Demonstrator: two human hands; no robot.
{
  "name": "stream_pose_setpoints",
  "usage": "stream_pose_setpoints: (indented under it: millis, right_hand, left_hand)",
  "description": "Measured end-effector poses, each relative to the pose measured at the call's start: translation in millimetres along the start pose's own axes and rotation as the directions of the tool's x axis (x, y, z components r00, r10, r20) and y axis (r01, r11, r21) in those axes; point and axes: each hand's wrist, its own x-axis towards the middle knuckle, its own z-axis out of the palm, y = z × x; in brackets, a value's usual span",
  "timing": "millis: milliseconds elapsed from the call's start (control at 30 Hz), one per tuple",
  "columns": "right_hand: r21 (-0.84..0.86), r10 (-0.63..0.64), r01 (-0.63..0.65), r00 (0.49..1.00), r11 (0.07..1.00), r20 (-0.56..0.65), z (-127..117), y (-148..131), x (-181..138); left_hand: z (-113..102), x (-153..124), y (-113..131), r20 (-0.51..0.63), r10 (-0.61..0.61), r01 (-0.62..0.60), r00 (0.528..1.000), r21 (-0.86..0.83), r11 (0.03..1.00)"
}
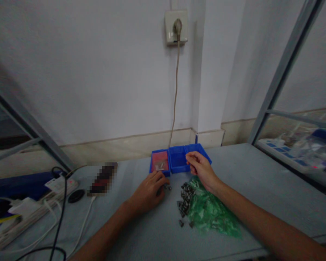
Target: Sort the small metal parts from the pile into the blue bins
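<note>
Small dark metal bits lie in a heap on the gray surface, right beside a crinkly green plastic bag. The left hand is low with bent fingers, next to a few loose bits, and I cannot tell if it holds any. The right hand is curled, with its fingertips close together, by the middle blue box and the right blue box; I cannot see if something is in it. The left blue box has something pink inside
</note>
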Motion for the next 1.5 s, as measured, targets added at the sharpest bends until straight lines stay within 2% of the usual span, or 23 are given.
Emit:
stream_pose_setpoints:
  millis: [200,433,833,1067,1500]
  right_hand:
    - [-0.010,0.003,-0.003,1.000,1.000,0.000,0.3,1.4,0.2]
    - [-0.011,-0.010,0.010,1.000,1.000,0.024,0.7,0.0,-0.3]
    - [-0.048,-0.011,0.014,0.999,0.999,0.046,2.4,-1.9,-3.6]
    - [-0.048,-0.011,0.013,0.999,0.999,0.049,2.4,0.3,-3.5]
    - [-0.054,0.008,-0.004,0.997,0.999,0.075,1.7,0.4,-1.3]
  left_hand:
    - [2.1,-0.7,-0.7,-0.002,-0.008,0.008,1.000,0.012,1.000]
    - [2.9,-2.1,0.5,0.047,-0.021,0.019,0.999,0.045,0.999]
    - [3.9,-1.6,3.3,0.103,-0.033,0.033,0.994,0.002,0.999]
    - [12.5,0.2,-1.4,0.077,-0.020,0.021,0.997,-0.015,1.000]
    - [12.1,1.1,-5.1,0.026,-0.015,0.016,1.000,-0.031,0.999]
